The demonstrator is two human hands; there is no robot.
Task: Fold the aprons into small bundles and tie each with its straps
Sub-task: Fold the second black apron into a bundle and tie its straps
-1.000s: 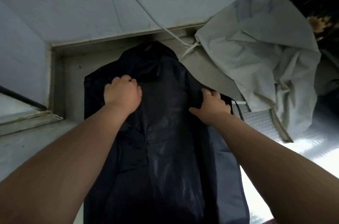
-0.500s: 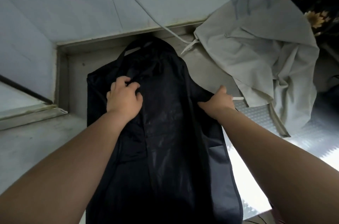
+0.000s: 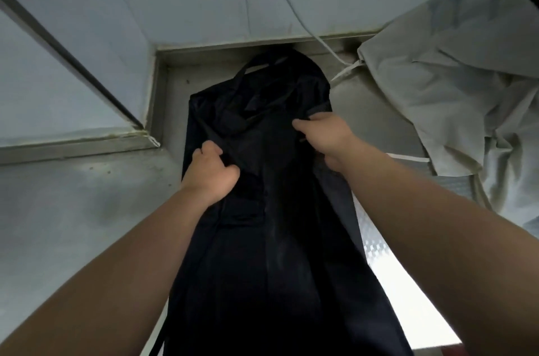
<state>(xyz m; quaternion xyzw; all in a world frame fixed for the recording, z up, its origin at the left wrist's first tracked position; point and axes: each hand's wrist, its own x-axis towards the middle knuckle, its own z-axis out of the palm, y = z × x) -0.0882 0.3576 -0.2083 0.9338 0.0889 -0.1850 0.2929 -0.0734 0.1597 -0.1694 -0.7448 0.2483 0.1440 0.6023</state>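
Shifted up and inward, my right hand (image 3: 323, 134) pinches the bib edge of the dark apron (image 3: 277, 253) at 1 o'clock while my left hand (image 3: 211, 173) grips cloth at 9 o'clock, the apron lying lengthwise at centre, mid first fold, which next likely needs that edge carried across toward 9 o'clock.

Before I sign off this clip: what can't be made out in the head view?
Head view:
dark apron: hem cut off by the bottom edge; black folds swallow its waist straps.
right hand: fingertips hidden under the apron edge it pinches.
left hand: fingertips buried in the gripped fabric.
grey cloth: cut off at the right edge; too crumpled to identify.
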